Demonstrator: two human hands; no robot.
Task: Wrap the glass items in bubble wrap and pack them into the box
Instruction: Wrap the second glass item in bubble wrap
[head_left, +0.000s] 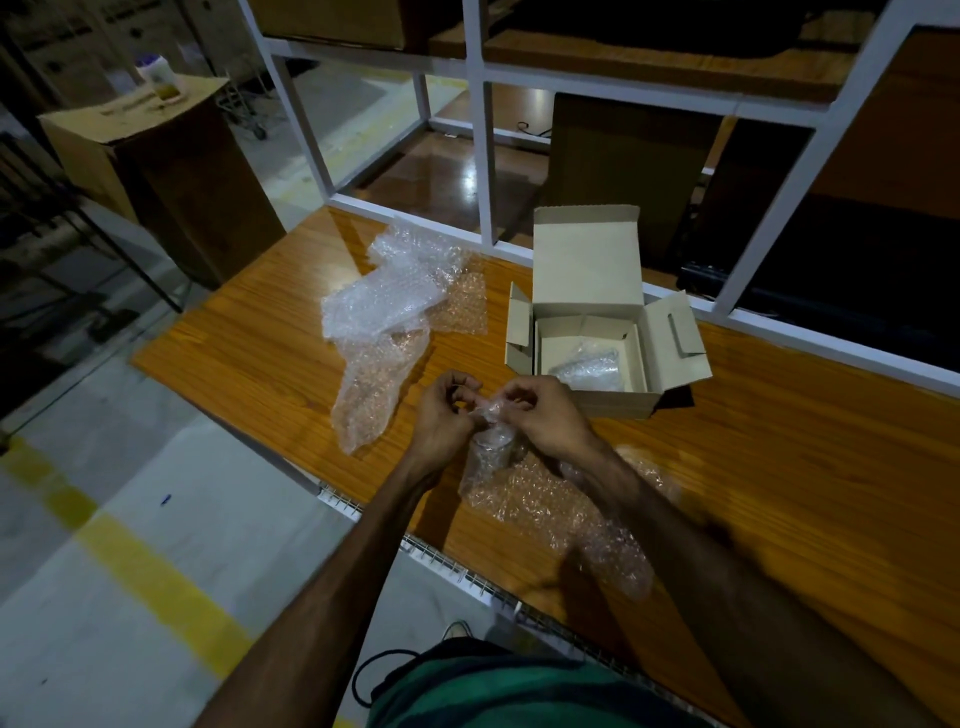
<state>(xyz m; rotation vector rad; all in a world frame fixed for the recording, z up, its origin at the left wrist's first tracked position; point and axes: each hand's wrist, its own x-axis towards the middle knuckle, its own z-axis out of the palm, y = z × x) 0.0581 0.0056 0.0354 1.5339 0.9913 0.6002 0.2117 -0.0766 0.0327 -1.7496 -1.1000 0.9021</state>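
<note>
L hand (441, 410), R hand (540, 415) pinch bubble wrap (493, 447)

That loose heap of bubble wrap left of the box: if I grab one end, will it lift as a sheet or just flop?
The loose bubble wrap will probably flop: it already lies crumpled and folded on the table. It looks thin and clear, so likely very light and easily shifted. A tail trails toward the table edge and may drag along.

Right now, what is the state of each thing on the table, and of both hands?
Box: open, lid up, flaps out.
Wrapped bundle: lying inside the box.
Item being wrapped: upright, bubble wrap around it, top not closed.
Left hand: pinches the wrap at the top.
Right hand: pinches the wrap at the top.
Spare bubble wrap: loose, crumpled, beside the box.
</note>
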